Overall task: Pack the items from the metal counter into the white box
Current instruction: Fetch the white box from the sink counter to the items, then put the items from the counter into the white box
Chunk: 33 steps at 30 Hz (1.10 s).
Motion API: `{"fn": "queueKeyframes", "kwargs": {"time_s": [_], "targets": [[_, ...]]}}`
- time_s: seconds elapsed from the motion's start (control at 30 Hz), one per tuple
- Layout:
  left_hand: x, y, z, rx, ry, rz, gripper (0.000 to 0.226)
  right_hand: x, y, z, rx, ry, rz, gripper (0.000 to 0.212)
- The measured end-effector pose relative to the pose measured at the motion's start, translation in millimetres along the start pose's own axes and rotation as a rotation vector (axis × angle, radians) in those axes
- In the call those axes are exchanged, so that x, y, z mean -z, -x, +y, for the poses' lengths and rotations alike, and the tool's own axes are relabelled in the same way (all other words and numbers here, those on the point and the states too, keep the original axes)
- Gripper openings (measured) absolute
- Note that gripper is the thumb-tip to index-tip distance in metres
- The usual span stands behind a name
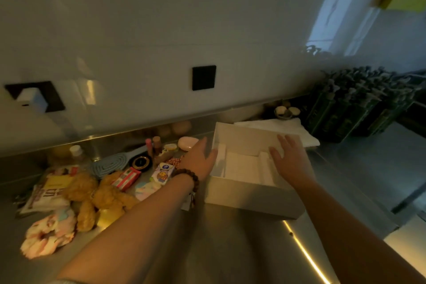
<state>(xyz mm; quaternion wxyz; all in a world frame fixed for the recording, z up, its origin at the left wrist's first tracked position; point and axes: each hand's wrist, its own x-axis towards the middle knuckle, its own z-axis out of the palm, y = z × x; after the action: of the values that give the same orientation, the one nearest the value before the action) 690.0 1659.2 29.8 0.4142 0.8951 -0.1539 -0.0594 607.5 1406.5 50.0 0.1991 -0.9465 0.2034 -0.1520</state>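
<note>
On the metal tabletop sits the white box, lid off. Left hand presses straight fingers against its left wall; right hand hovers released over its right side. Left of the box lie a teddy bear, hairbrush and scrunchie.

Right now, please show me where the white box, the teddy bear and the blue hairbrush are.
white box (251,198): head view, near outer wall.
teddy bear (103,196): head view, its body.
blue hairbrush (108,165): head view, its oval head.
</note>
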Motion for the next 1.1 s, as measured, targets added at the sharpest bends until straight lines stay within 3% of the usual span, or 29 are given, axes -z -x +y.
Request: {"fn": "queueKeyframes", "kwargs": {"time_s": [0.23, 0.37, 0.53, 0.73, 0.9, 1.0, 1.1], "targets": [[69, 45, -53, 0.026, -0.374, 0.209, 0.076, -56, 17, -130, 0.327, -0.178, -0.174, 0.058], [105, 73, -90, 0.142, -0.482, 0.261, 0.075, -84, 24, -188, 0.53, -0.202, -0.26, 0.055], [137, 114, -129, 0.34, -0.513, 0.347, 0.077, -131, 47, -241, 0.642, -0.271, -0.446, 0.058], [150, 159, -179, 0.532, -0.507, 0.316, 0.084, -190, 90, -274, 0.756, -0.239, -0.621, 0.056], [143, 177, -215, 0.679, -0.52, 0.258, 0.106, -230, 109, -283, 0.844, -0.078, -0.744, 0.075], [136, 180, -230, 0.697, -0.493, 0.221, 0.113, -247, 114, -287, 0.846, -0.033, -0.757, 0.08], [131, 183, -240, 0.675, -0.509, 0.23, 0.096, -258, 118, -289, 0.866, -0.004, -0.652, 0.072]]}}
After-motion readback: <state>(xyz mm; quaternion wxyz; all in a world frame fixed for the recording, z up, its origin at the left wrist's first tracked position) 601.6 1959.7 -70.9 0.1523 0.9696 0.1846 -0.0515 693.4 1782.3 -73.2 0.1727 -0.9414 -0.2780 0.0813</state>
